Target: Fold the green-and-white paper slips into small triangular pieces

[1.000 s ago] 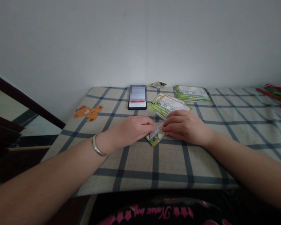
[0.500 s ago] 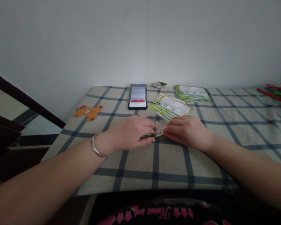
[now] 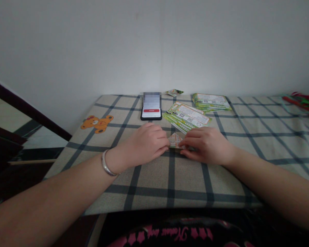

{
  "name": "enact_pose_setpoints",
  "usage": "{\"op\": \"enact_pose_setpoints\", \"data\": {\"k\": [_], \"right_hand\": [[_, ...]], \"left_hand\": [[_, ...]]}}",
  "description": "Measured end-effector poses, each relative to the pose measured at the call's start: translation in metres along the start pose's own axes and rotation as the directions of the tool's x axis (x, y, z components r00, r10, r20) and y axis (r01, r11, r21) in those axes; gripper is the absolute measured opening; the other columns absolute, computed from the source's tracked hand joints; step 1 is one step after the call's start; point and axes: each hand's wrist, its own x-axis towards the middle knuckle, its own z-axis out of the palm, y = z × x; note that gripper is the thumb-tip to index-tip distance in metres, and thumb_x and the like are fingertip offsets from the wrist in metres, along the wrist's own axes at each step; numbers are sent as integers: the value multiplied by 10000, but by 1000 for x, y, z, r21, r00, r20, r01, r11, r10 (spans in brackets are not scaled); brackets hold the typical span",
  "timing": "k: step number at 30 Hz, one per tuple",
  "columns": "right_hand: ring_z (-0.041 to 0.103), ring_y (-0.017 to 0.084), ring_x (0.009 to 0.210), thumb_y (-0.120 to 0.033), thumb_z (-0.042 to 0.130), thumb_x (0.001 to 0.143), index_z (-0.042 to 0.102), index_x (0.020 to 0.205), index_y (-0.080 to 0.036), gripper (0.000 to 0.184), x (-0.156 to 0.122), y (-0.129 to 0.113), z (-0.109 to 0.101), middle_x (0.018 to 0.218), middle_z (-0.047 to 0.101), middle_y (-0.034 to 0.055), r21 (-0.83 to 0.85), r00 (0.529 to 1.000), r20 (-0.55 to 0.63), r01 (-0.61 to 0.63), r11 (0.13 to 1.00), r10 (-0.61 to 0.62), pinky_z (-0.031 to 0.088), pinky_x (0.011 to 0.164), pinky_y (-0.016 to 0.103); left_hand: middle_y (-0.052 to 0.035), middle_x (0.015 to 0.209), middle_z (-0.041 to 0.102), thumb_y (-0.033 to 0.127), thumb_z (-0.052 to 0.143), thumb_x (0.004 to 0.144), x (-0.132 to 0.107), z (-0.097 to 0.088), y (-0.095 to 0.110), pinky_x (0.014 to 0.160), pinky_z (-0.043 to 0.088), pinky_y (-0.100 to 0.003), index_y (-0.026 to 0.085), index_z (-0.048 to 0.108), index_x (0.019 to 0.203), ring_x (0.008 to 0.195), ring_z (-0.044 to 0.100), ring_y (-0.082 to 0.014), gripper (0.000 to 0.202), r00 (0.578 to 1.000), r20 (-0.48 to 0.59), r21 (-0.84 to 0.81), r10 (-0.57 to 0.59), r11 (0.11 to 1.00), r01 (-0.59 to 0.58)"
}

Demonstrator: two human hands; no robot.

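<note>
Between my hands, low over the checked tablecloth (image 3: 154, 178), is a small folded paper (image 3: 174, 140) with a pointed top and orange-and-white print. My left hand (image 3: 150, 142), with a silver bangle at the wrist, has its fingers closed on the paper's left end. On the right end, my right hand (image 3: 206, 145) pinches it between thumb and fingers. Fingers cover both ends, so its full shape is hidden. Just beyond my right hand lie several green-and-white printed leaflets (image 3: 190, 116), fanned out.
A phone (image 3: 151, 111) with a lit screen lies beyond my left hand. Near the wall are a folded paper piece (image 3: 174, 92) and a leaflet stack (image 3: 212, 102). A bear cutout (image 3: 96, 124) sits at the left edge, red and green strips (image 3: 305, 103) at far right.
My left fingers have drawn together and shifted slightly left, showing more of the folded paper. My right thumb has moved a little lower. The phone's screen display has shifted.
</note>
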Motion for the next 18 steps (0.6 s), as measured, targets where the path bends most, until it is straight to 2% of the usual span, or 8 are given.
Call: {"op": "enact_pose_setpoints", "data": {"k": [9, 18], "right_hand": [[592, 157, 711, -328, 514, 946, 699, 827, -192, 259, 2, 1, 3, 747, 655, 34, 5, 986, 58, -160, 987, 159, 350, 620, 288], [564, 147, 695, -288, 554, 905, 671, 775, -193, 199, 6, 1, 5, 714, 636, 19, 32, 967, 87, -242, 970, 239, 341, 627, 280]], "left_hand": [[-37, 810, 640, 260, 579, 903, 4, 0, 9, 744, 422, -335, 163, 652, 819, 810, 562, -193, 148, 988, 26, -64, -149, 987, 151], [-29, 788, 660, 321, 646, 888, 7, 2, 11, 724, 437, -321, 160, 659, 796, 793, 585, -189, 186, 959, 26, -118, -281, 952, 282]]}}
